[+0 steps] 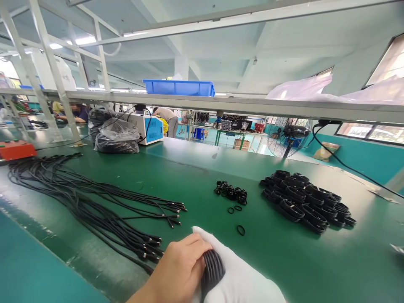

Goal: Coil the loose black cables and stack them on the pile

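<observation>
A coiled black cable [213, 269] is held between my two hands at the bottom middle of the head view, its loops side by side. My bare left hand [181, 269] curls its fingers round the coil from the left. From the right, my right hand [244, 273] in a white glove closes on the same coil; part of its grip is out of frame. Just beyond lie a few loose black rings and a small heap of black rings [232, 192]. Long black cables [104, 198] stretch across the left side, their plug ends close to my left hand.
Many coiled cables [303, 200] are heaped on the green table [195, 198] at right. An orange box [17, 150], bagged goods [116, 136] and a blue-white machine [153, 128] stand at left. A shelf [240, 102] with a blue bin [179, 87] spans above. People work farther back.
</observation>
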